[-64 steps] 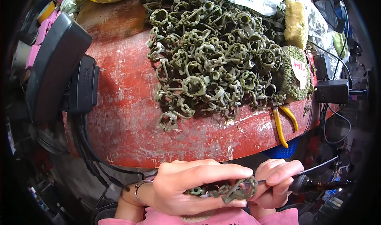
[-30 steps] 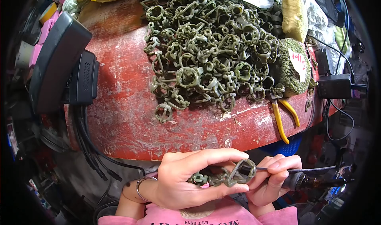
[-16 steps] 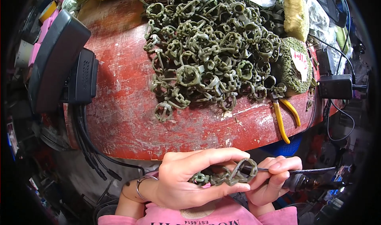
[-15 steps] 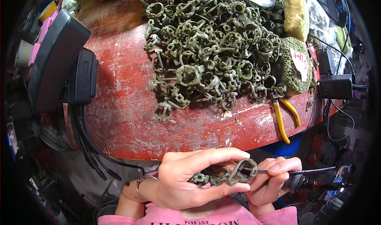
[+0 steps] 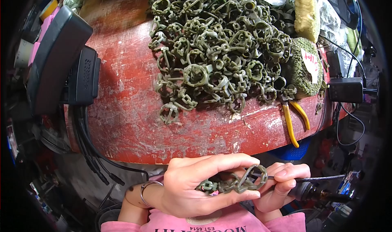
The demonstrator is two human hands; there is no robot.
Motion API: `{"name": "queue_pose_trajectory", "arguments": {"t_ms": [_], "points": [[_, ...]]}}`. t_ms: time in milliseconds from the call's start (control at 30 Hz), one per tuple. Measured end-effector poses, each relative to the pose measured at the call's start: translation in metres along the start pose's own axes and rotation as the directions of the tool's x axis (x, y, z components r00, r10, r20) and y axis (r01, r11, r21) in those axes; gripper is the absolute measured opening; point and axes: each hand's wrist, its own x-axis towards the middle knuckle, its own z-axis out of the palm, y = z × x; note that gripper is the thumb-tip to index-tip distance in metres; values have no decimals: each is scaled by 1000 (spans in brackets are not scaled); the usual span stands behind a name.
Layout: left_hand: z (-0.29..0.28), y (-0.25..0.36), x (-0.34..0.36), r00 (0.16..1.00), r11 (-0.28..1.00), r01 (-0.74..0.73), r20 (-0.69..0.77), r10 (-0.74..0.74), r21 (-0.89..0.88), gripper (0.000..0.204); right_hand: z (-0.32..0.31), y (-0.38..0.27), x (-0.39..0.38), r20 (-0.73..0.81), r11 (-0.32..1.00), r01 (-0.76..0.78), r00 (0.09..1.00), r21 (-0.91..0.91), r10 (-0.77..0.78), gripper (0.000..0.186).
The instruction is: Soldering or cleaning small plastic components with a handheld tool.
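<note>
In my left hand I grip a dark green chain with a ring at its end, the ring standing between my thumb and fingers. The rest of the chain lies along my palm, partly hidden by the fingers. My right hand pinches a thin dark rod. One end of the rod reaches into the ring, while the other sticks out to the right. Its tip is hard to make out. Both hands are held in front of the table's near edge.
A large heap of similar green chains and rings covers the middle of the red table. Yellow-handled pliers lie at its right, beside a green block with a paper label. Black devices with cables stand at left.
The chain and its ring have shifted very slightly right and down. Both hands keep their holds, and the rod's outer end has dipped a little.
</note>
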Motion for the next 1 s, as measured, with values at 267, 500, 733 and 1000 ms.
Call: {"name": "queue_pose_trajectory", "arguments": {"t_ms": [267,500,733,1000], "points": [[1,0,2,1000,1000,1,1,-1,-2,37,4,9,-6,-112,974,111,985,-197,-135,33],[2,4,3,999,998,23,-29,-22,53,39,2,11,-10,-156,981,157,972,-113,-174,32],[3,2,2,999,998,36,-32,-34,56,40,1,13,-9,-102,989,144,985,13,-142,30],[4,-1,2,999,998,-15,-39,17,55,36,2,9,-4,-63,975,174,981,-135,-184,31]]}}
